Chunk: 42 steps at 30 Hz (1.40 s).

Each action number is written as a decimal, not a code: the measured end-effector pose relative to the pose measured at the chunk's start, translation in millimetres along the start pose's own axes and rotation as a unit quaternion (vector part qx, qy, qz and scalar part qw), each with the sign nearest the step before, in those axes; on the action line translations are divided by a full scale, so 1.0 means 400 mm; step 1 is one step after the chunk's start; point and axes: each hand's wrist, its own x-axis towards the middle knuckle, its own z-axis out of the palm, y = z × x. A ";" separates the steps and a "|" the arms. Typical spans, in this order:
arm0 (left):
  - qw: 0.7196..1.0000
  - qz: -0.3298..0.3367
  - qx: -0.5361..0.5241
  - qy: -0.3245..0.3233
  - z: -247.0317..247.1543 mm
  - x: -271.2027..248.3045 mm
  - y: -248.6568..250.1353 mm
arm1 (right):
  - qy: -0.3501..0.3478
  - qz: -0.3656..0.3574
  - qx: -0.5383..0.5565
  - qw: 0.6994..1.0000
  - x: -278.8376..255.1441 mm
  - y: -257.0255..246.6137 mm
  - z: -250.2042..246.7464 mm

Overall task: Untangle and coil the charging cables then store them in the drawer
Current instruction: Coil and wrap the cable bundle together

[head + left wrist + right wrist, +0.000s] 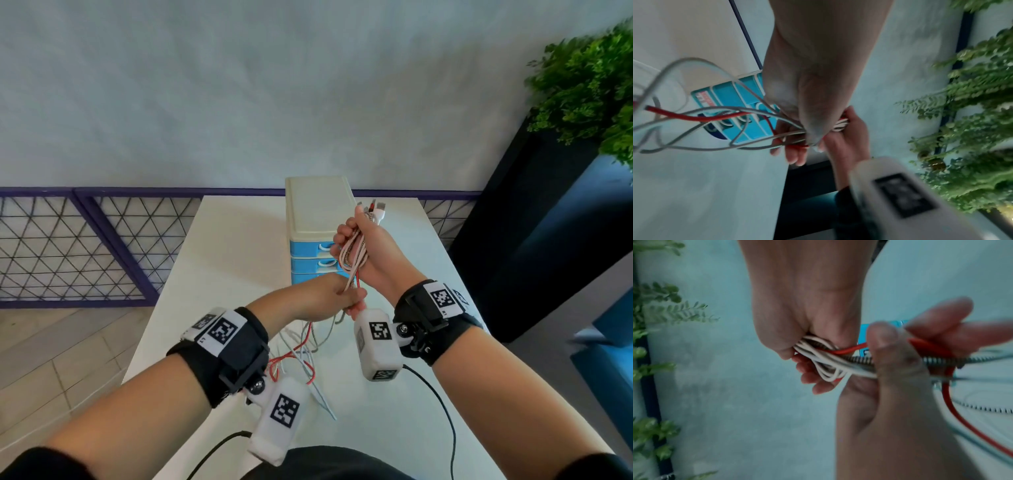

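Right hand (363, 253) is clenching the looped bundle of white, red and braided charging cables (354, 255) while left hand (329, 298), at 6 o'clock of it, is pinching the trailing strands; loose tails snagging could be pulling loops free.

A matt, smooth white table top (236, 240) is seen at the centre of the head view. The drawer unit (317, 205) looks like plastic, cream and faintly glossy on its lid, bright blue on the drawer fronts. Among the cables (830, 361), a smooth, shiny red sheath is seen beside smooth white ones, and one is ribbed like a metal spring. At lower left, wood-look floor planks (51, 342) are shown. Black cloth wrist straps (239, 346) carry matt printed tags.
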 end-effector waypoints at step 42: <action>0.950 -0.121 0.274 0.093 0.044 -0.031 -0.342 | 0.050 -0.136 -0.029 0.989 -0.025 -0.155 0.063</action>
